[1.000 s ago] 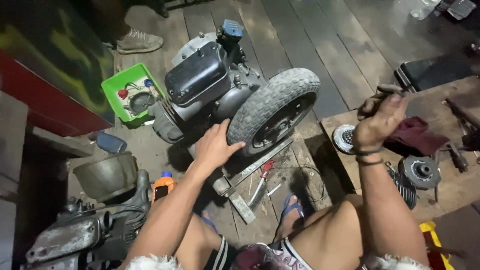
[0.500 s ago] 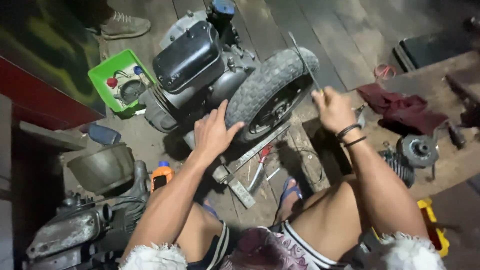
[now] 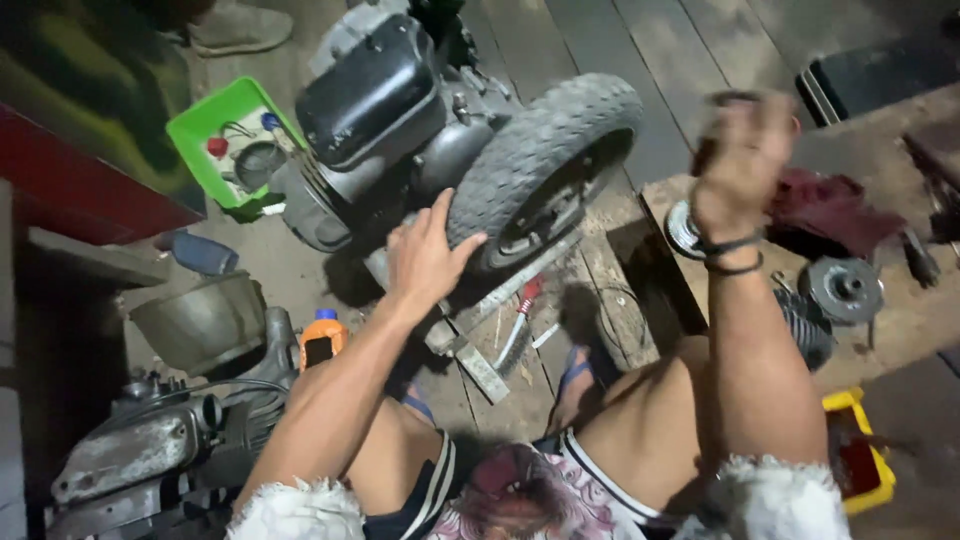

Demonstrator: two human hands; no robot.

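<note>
A green tray (image 3: 200, 135) of small parts sits on the floor at far left. My left hand (image 3: 425, 255) lies flat, fingers spread, on the tyre (image 3: 545, 150) of the engine assembly (image 3: 375, 100). My right hand (image 3: 740, 160) is raised over the wooden bench (image 3: 920, 320), blurred; I cannot tell its grip.

Knobbly matt rubber on the tyre (image 3: 545, 160); glossy black plastic on the engine cover (image 3: 365, 90). Rough, worn wood across the floor planks (image 3: 650, 60). Smooth green plastic tray (image 3: 195, 135), dull grey metal bowl (image 3: 205, 320), crumpled dark red cloth (image 3: 830, 215).
</note>
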